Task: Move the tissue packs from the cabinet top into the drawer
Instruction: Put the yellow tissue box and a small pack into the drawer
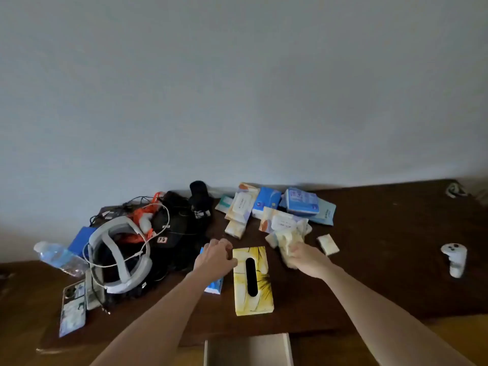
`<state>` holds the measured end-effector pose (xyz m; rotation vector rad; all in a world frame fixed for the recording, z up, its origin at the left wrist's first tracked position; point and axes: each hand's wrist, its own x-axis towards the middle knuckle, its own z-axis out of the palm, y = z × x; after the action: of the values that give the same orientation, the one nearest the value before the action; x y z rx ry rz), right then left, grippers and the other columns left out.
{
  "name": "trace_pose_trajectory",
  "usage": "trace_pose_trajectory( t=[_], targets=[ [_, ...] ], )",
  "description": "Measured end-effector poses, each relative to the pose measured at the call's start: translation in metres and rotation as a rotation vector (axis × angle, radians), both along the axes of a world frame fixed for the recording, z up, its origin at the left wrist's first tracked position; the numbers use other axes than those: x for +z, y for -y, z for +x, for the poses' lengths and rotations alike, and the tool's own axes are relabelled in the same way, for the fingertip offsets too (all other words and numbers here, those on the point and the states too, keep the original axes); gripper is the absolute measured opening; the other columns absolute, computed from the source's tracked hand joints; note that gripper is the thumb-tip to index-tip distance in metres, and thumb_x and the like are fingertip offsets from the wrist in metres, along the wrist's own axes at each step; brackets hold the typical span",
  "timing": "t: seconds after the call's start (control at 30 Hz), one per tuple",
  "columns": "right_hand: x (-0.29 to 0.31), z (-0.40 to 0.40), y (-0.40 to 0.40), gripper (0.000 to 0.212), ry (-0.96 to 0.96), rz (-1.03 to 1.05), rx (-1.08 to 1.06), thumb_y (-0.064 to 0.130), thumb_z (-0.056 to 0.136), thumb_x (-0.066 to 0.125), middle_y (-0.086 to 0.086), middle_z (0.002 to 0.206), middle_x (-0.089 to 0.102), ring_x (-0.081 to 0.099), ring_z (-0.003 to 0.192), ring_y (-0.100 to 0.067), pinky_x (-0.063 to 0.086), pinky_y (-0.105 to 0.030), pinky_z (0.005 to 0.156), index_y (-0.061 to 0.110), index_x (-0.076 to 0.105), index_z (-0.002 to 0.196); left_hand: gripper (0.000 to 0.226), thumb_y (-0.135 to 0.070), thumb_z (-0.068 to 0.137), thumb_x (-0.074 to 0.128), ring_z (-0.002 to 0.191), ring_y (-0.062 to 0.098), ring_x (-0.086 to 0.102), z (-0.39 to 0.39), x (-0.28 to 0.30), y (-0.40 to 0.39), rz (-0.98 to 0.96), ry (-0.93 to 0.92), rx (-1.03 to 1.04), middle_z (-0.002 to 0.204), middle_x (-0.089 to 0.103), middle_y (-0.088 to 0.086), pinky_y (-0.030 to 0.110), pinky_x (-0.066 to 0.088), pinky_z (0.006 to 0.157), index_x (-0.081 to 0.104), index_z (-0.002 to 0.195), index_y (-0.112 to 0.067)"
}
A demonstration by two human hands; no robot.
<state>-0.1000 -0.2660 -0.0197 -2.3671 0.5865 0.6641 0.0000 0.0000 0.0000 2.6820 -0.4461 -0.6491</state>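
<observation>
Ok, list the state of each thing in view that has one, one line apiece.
drawer: pulled open, nothing visible inside.
yellow tissue box: lying flat on the cabinet top, slot up.
left hand: fingers curled at the box's far corner.
right hand: gripping a crumpled pale tissue pack.
tissue packs at the back: piled on the cabinet top.
water bottle: lying on its side.
white controller: resting alone.
</observation>
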Motion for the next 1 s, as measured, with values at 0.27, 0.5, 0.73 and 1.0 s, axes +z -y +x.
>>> trace_pose_trajectory(
  t=[0.27, 0.5, 0.73, 1.0],
  targets=[
    [-0.112, 0.042, 0.014, 0.092, -0.052, -0.140, -0.062, 0.043, 0.087, 0.071, -0.012, 0.162, 0.021, 0.029, 0.144, -0.042, 0.039, -0.056, 0.108, 0.033, 0.015, 0.159, 0.122, -0.093, 0.057, 0.054, 0.140, 0.033, -0.043, -0.051, -0.139, 0.060, 0.287, -0.289, -0.266, 0.157, -0.040, 0.002, 0.073, 0.019, 0.112, 0.039, 0.150, -0.016],
    [-0.184, 0.052, 0.018, 0.084, -0.050, -0.247, -0.005, 0.034, 0.093, 0.070, -0.010, 0.165, 0.013, 0.017, 0.151, -0.037, 0.039, -0.052, 0.109, 0.034, 0.015, 0.157, 0.081, -0.070, 0.064, 0.076, 0.135, 0.046, -0.045, -0.073, -0.186, 0.047, 0.382, 0.109, -0.416, 0.151, -0.047, 0.015, 0.069, 0.033, 0.107, 0.069, 0.119, -0.011],
    [-0.158, 0.017, 0.027, 0.026, 0.090, -0.199, -0.058, 0.018, 0.096, 0.062, -0.004, 0.122, 0.064, 0.059, 0.109, -0.029, 0.049, -0.038, 0.076, 0.020, 0.055, 0.122, 0.034, -0.032, 0.078, 0.080, 0.140, 0.036, -0.042, -0.076, -0.164, 0.042, 0.268, 0.081, -0.410, 0.159, -0.038, 0.003, 0.048, 0.048, 0.104, 0.071, 0.109, -0.022],
    [-0.109, -0.105, -0.037, 0.004, 0.066, -0.138, -0.371, 0.019, 0.101, 0.053, 0.001, 0.090, 0.060, 0.057, 0.074, -0.018, 0.037, -0.029, 0.051, 0.022, 0.054, 0.101, 0.059, -0.051, 0.081, 0.076, 0.154, 0.030, -0.006, -0.126, -0.095, -0.017, 0.131, 0.000, -0.588, 0.167, -0.009, 0.004, 0.050, 0.049, 0.104, 0.058, 0.129, -0.022]
  ],
)
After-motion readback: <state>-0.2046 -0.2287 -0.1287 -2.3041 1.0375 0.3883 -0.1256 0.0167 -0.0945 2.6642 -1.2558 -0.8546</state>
